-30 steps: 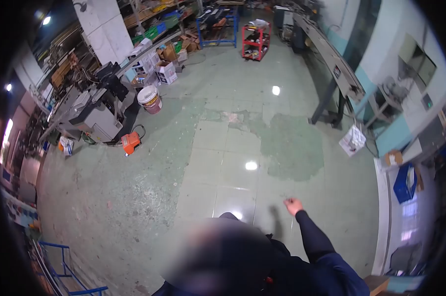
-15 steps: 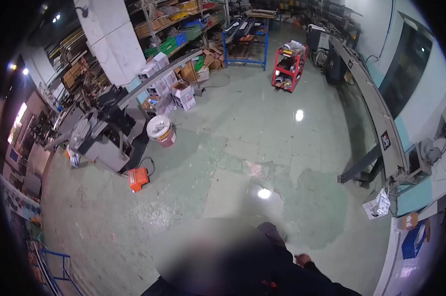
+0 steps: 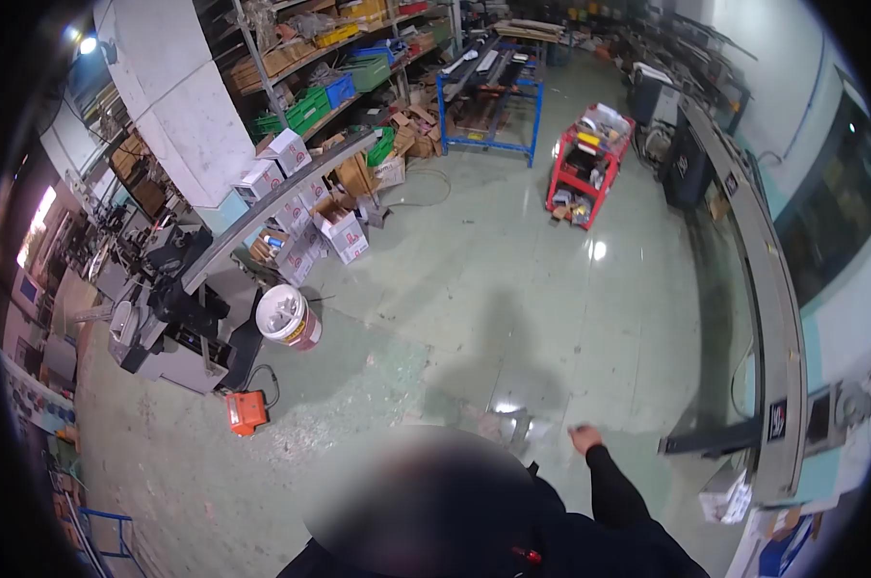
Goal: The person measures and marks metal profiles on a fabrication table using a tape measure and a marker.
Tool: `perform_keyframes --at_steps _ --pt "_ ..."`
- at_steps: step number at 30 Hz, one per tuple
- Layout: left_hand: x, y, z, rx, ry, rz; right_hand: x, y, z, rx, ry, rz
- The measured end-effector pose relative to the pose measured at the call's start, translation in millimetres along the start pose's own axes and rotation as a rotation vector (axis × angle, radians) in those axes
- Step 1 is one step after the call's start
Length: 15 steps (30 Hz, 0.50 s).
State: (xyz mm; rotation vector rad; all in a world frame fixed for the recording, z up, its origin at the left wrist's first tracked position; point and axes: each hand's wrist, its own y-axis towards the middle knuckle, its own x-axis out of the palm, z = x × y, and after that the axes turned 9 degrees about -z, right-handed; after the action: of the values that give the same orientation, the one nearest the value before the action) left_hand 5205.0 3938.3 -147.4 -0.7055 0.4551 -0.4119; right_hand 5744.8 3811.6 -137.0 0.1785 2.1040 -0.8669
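Note:
My right hand (image 3: 584,438) swings out ahead of my body over the floor, at the end of a dark sleeve (image 3: 616,489). Its fingers look curled in, and no object shows in them. It touches nothing; the patched green floor (image 3: 474,366) lies below it. My left hand is out of the picture. A blurred patch covers the lower middle of the view, over my dark clothing.
Ahead on the right stands a red cart (image 3: 589,166) with loaded shelves; a blue-framed table (image 3: 490,111) is further back. On the left are a machine (image 3: 180,337), an orange foot pedal (image 3: 247,412), a white bucket (image 3: 289,318) and cartons (image 3: 342,234). A long metal rail (image 3: 767,279) runs along the right.
The view has moved forward: the cart, table and bucket look nearer. My right hand has swung forward and up in the picture, with more of the sleeve showing.

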Motion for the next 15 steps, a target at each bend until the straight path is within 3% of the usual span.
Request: perform_keyframes --at_steps 1,3,5,7,8,10,11,12,13,14,15 --pt "1.3 18.3 11.0 -0.041 -0.024 0.007 -49.8 41.5 -53.2 -0.057 0.263 0.165" --pt "-2.5 39.5 39.0 0.103 0.345 0.068 -131.2 143.7 -130.2 -0.179 0.540 0.150" --pt "-14.0 104.6 26.4 0.068 0.679 -0.224 -183.4 211.0 -198.4 -0.307 0.678 0.220" --pt "-22.0 144.0 47.8 0.142 0.662 -0.111 -220.2 270.0 -256.5 -0.351 0.808 0.266" --pt "-33.8 166.3 73.2 0.036 0.595 -0.138 -217.3 302.3 -263.8 -0.327 0.834 0.234" --pt "-59.5 198.2 121.6 -0.193 0.454 -0.211 -200.2 346.1 -260.2 -0.250 0.561 0.108" --pt "-76.1 236.6 147.9 -0.150 0.452 -0.186 -165.7 385.7 -227.0 -0.155 0.209 0.075" --pt "-93.7 276.8 172.4 -0.110 0.446 -0.158 -129.0 412.0 -193.7 -0.160 0.076 0.000" --pt "-102.9 304.1 195.1 -0.083 0.442 -0.139 -84.7 446.3 -139.7 -0.402 -0.310 -0.003" --pt "-121.9 335.6 238.1 -0.189 0.598 -0.133 -140.6 386.7 -204.2 0.049 -0.039 -0.336" --pt "-132.5 380.7 254.7 0.007 0.718 -0.079 -163.8 369.5 -224.1 0.140 -0.015 -0.521"
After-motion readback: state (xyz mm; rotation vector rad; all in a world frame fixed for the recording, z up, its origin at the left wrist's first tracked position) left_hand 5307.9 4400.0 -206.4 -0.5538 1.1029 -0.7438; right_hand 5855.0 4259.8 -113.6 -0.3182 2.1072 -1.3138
